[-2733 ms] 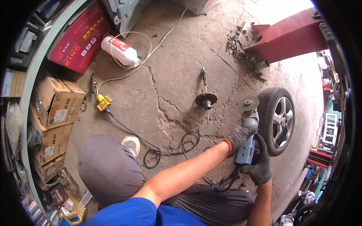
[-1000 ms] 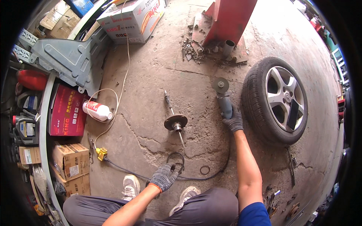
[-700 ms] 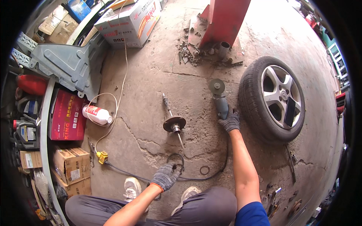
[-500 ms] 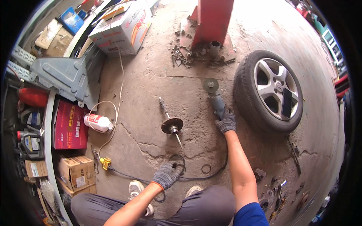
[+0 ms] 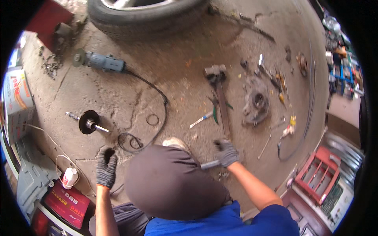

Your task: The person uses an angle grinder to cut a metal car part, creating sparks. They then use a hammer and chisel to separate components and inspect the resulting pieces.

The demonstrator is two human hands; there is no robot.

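My left hand point(image 5: 106, 167), in a dark knit glove, is open beside the cable loop. My gloved right hand point(image 5: 226, 154) hangs with fingers loosely apart near the handle end of a long-handled hammer point(image 5: 223, 114) and a grey bar point(image 5: 208, 164) by my knee. The angle grinder point(image 5: 103, 62) lies on the floor with its disc at the left. A shaft with a round black flange point(image 5: 84, 125) lies below it. Right of the hammer are a greasy metal housing point(image 5: 252, 108), scattered hand tools point(image 5: 280, 84) and a blue-handled tool point(image 5: 201, 119).
A wheel point(image 5: 145, 23) lies at the top, beside a red steel post base point(image 5: 47, 27). A carton point(image 5: 17, 106), white bottle point(image 5: 69, 177) and red box point(image 5: 67, 202) line the left. A red tray point(image 5: 315, 173) and shelving point(image 5: 340, 78) stand right.
My view has swung right toward the floor tools. The grinder has been let go and now lies on the floor. My right hand has pulled back and moved right.
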